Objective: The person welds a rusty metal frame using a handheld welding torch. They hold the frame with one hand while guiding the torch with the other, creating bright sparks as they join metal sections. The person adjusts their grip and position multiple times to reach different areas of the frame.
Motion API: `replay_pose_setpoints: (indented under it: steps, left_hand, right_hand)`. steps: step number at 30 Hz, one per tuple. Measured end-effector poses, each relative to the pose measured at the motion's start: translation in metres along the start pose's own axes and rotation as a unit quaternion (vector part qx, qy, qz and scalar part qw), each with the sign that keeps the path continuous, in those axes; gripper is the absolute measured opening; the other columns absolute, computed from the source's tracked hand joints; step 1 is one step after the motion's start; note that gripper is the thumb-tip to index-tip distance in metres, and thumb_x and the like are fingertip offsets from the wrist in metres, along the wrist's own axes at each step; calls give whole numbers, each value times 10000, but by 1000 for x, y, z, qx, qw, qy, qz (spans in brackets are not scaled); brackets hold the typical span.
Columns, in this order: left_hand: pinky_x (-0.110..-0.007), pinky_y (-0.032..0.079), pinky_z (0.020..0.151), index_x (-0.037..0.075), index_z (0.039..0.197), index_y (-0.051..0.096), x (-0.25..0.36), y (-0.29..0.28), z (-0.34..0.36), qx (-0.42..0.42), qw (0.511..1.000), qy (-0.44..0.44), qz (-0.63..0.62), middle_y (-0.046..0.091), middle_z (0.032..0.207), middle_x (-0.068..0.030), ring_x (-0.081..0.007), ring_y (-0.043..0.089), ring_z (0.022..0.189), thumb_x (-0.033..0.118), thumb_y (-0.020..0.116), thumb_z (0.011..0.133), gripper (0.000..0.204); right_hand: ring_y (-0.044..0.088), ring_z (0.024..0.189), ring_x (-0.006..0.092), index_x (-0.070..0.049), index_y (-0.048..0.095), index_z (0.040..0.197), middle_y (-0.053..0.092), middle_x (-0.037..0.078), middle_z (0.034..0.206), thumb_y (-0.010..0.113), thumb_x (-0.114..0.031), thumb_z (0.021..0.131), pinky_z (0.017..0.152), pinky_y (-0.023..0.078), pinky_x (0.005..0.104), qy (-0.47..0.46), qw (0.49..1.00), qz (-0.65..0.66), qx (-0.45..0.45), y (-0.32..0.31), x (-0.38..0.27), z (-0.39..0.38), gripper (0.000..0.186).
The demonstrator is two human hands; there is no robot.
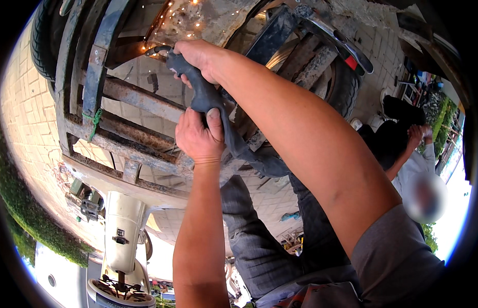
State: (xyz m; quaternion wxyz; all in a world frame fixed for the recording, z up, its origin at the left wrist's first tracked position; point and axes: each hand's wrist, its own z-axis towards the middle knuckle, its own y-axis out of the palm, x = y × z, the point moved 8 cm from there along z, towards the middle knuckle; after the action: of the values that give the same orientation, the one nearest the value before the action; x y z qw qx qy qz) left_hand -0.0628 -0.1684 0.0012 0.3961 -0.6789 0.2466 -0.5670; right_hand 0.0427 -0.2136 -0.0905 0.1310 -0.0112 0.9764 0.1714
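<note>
My right hand (200,57) is closed round the grip of a dark welding torch (204,91). The torch's curved neck reaches left, its tip beside a rusty metal panel (198,23), where sparks and an orange glow show. Lower down, my left hand (200,134) is closed around the torch's rear end, thumb pointing up. From there a thick dark sleeve or cable runs down to the right, past my legs. Below and left of the torch stands a rusty metal frame (141,92) with several bars. Part of the grip is hidden behind my right fingers.
A black tyre (43,43) stands at the upper left and another wheel (347,84) beyond my right forearm. A green tie (95,123) hangs on the frame. A cream-coloured vehicle part (123,231) is at lower left. Another person (403,143) sits or crouches on the right.
</note>
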Motion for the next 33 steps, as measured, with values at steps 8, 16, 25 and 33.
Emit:
replay_pose_setpoints:
  steps: [8,16,25,33]
  left_hand:
    - [-447,429,607,79,912,609,-2,0,-1,-21,1000,-14,7,595,764,-149,-380,569,722,502,416,914,466]
    - [-445,427,613,77,903,607,-1,1,0,-23,999,-19,-12,597,765,-147,-382,568,727,497,411,916,464]
    - [-446,425,610,73,875,599,0,1,1,-12,1000,-6,-15,588,752,-147,-376,563,719,499,416,914,466]
    - [-442,431,603,78,886,603,0,0,0,1,1000,-5,-15,586,756,-148,-380,561,717,497,420,916,458]
  right_hand:
    - [458,479,140,-64,520,973,571,107,742,414,-296,909,444,396,316,-3,1000,-8,-17,3,1,3,264]
    - [466,489,140,-66,522,952,574,104,736,417,-307,912,446,396,317,-2,1000,-8,3,0,1,-2,266]
    - [481,500,134,-66,521,959,582,103,752,425,-298,911,441,402,303,-5,1000,7,-5,-2,1,2,256]
    - [477,482,139,-58,518,952,605,126,761,439,-290,908,435,408,302,-8,1000,24,12,-5,0,-1,249]
